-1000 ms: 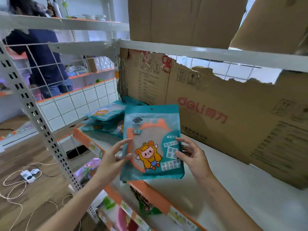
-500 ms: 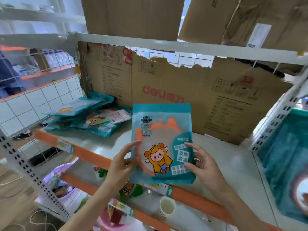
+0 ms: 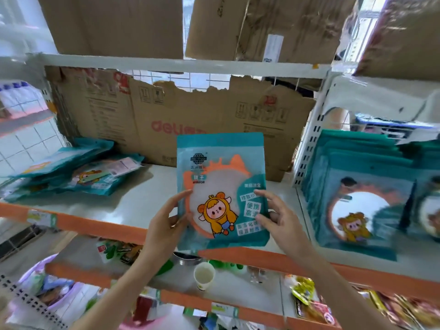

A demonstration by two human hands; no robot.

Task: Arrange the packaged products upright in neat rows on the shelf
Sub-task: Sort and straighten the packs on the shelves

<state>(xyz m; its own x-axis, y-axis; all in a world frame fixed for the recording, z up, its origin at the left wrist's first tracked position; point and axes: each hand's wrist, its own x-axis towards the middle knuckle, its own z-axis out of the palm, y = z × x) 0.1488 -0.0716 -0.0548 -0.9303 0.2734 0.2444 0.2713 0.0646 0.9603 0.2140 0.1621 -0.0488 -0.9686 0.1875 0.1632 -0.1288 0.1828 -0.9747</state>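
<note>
A teal mirror packet (image 3: 221,177) with an orange cartoon figure is held upright in front of the shelf (image 3: 147,194). My left hand (image 3: 166,220) grips its lower left edge, thumb on the front. My right hand (image 3: 273,215) grips its lower right edge, fingers spread over the printed labels. A loose pile of the same teal packets (image 3: 76,170) lies flat at the shelf's left end. On the neighbouring shelf to the right, several matching packets (image 3: 362,201) stand upright in a row.
A torn cardboard sheet (image 3: 166,120) lines the back of the shelf. Cardboard boxes (image 3: 114,25) sit on the shelf above. A white perforated upright (image 3: 309,139) divides the two shelves. Below, a paper cup (image 3: 203,275) and snack packets (image 3: 309,303) lie on lower shelves.
The view has swung to the right, bringing the row of upright packets on the right shelf into sight. Both hands keep hold of the same packet.
</note>
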